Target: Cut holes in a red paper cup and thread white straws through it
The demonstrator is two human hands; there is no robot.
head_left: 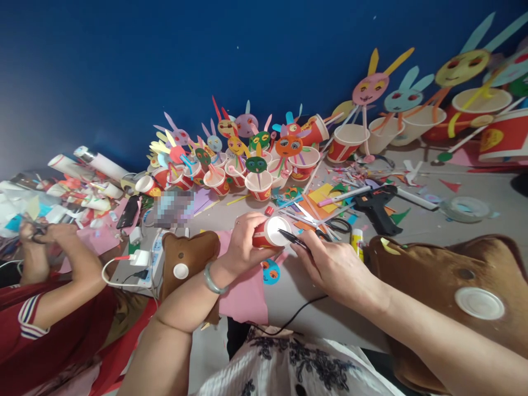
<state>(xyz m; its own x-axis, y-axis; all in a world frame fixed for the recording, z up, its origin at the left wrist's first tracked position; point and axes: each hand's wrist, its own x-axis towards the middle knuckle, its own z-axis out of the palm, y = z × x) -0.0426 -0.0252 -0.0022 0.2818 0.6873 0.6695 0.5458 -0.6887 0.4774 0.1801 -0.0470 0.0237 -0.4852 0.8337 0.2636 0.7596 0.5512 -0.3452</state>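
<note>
My left hand [246, 242] is wrapped round a red paper cup [259, 235], tipped on its side with its round white end towards my right. In my right hand [330, 264] is a slim black pen-like tool [292, 237]. Its tip is at the cup's white end; I cannot tell whether it pierces the surface. Just below the cup, a blue paper circle with a drawn face [271, 271] lies on the table, partly beside pink paper [247, 294]. Scissors with black handles [338, 225] rest beyond my right hand.
Several red cups with paper rabbit figures [258, 184] stand along the blue wall. A black glue gun [377, 206], a glue stick [357, 242], a tape roll [468, 208] and paper scraps lie right. Brown cushions [437, 291] flank me. Another person's hands [41, 234] hold scissors at left, near a power strip [154, 253].
</note>
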